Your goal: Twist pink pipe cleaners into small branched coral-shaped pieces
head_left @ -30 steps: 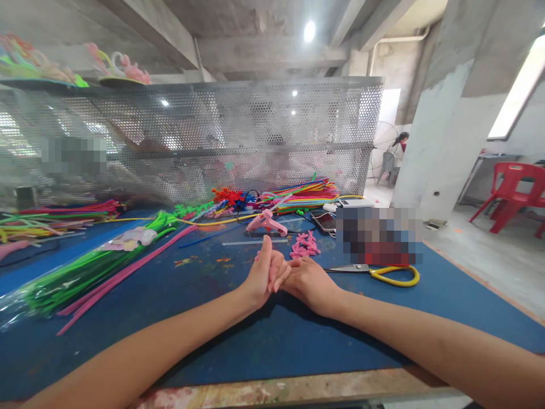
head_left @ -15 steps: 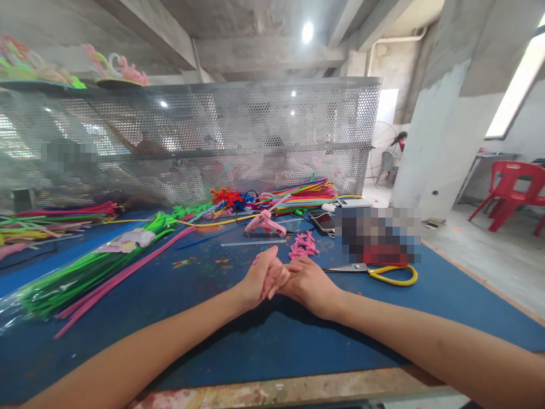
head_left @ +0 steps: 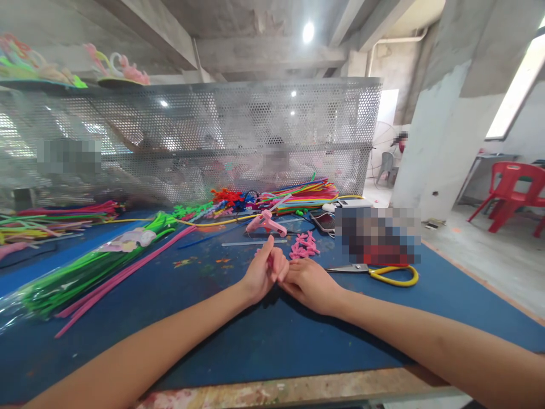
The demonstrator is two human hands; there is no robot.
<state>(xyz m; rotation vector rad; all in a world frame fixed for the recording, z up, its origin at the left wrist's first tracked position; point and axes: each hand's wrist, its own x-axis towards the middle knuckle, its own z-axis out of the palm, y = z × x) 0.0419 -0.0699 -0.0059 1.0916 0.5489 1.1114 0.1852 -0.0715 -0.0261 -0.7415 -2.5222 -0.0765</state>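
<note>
My left hand (head_left: 263, 276) is over the middle of the blue table mat, fingers curled and thumb pointing up. A bit of pink shows by its fingers, too little to make out. My right hand (head_left: 313, 285) meets it from the right, back upward, its bent fingertips against the left fingers. Whatever lies between them is hidden. Just beyond the hands is a small heap of twisted pink pipe cleaner pieces (head_left: 305, 245). A pink glue gun (head_left: 266, 223) stands behind, with a pale glue stick (head_left: 254, 243) in front of it. Scissors (head_left: 394, 275) with yellow handles lie right of my right hand.
On the left lie a bag of green pipe cleaners (head_left: 91, 267) and long pink pipe cleaners (head_left: 128, 278). A colourful bundle (head_left: 304, 196) rests against the perforated metal screen (head_left: 238, 130). A phone (head_left: 324, 222) and a partly blurred dark item (head_left: 377, 236) are at the right.
My left thumb has lifted away from the fingers and points up. My right hand has shifted slightly, its fingers lower against the left hand.
</note>
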